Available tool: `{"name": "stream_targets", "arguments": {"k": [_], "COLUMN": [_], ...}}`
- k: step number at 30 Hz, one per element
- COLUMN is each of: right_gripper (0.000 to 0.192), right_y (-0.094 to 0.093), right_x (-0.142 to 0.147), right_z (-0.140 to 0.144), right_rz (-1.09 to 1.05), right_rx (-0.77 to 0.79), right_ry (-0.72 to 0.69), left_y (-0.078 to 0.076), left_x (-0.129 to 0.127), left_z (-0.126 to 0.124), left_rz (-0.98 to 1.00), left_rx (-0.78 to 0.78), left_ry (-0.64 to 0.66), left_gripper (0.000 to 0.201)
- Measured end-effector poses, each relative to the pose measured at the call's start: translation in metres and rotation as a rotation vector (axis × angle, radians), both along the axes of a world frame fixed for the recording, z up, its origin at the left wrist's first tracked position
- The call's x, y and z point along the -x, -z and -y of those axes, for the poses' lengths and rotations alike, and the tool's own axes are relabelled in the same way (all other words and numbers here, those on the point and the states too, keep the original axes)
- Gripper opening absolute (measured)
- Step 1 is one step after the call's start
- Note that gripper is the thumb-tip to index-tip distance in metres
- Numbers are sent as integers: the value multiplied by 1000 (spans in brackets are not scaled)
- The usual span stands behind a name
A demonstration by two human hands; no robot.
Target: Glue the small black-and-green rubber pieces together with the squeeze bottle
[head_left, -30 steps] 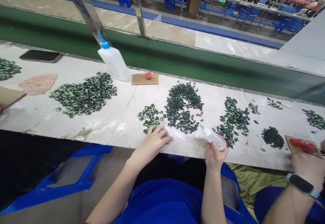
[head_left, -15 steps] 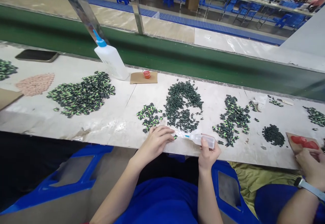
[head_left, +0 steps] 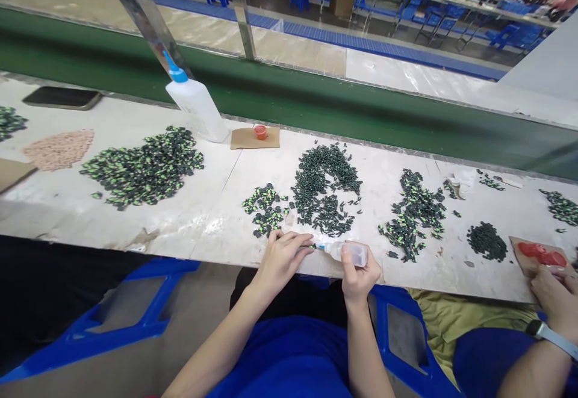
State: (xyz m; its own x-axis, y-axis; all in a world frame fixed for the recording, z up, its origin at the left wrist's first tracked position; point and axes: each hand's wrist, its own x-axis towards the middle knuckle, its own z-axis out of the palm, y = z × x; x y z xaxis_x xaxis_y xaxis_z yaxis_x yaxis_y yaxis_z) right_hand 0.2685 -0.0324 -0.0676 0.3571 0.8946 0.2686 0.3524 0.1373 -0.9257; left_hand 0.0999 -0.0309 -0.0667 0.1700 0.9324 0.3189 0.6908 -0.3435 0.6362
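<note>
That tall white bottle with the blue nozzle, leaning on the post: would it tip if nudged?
Probably. The tall white bottle stands tilted against the metal post, so a nudge could slide it over. It looks like soft, light plastic, likely squeezable rather than breakable.

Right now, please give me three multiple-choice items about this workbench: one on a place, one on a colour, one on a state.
1. Where does the large white bottle stand?
A. at the bench's far edge, near the green belt
B. on the floor
C. in the right hand

2. What colour is the pile at the far left?
A. blue
B. pale pink
C. yellow

3. How is the small squeeze bottle held?
A. upright, nozzle up
B. lying loose on the bench
C. sideways in the right hand, nozzle toward the left hand

Answers: 1 A, it leans beside the belt. 2 B, it looks pinkish. 3 C, its tip nearly meets the left fingers.
</note>
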Motion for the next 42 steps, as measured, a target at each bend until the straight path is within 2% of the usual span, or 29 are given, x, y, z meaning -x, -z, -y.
{"name": "stream_targets", "arguments": {"k": [8,18,30,34,39,42], "right_gripper": [23,24,25,26,28,36], "right_y": [5,-1,0,3,6,1], "right_x": [-2,1,-3,-3,-8,-17], "right_z": [-4,-2,-6,-5,-7,-18], "right_rz": [97,32,51,12,-195,-173], "right_rx": [-49,-20,-45,-29,-79,-110], "right_ry": [-43,21,-35,14,172,227], "left_y": [3,5,9,11,10,9], "left_x": [-1,-1,-3,-4,-4,-3], "left_z": [0,0,1,2,2,1], "left_rz": [9,37,50,56,38,-2], "left_rx": [-53,-47,-39,-48,-24,-56], "left_ry": [-6,-32,-72,-84,-67,-60], "left_gripper": [10,7,7,6,5,5]}}
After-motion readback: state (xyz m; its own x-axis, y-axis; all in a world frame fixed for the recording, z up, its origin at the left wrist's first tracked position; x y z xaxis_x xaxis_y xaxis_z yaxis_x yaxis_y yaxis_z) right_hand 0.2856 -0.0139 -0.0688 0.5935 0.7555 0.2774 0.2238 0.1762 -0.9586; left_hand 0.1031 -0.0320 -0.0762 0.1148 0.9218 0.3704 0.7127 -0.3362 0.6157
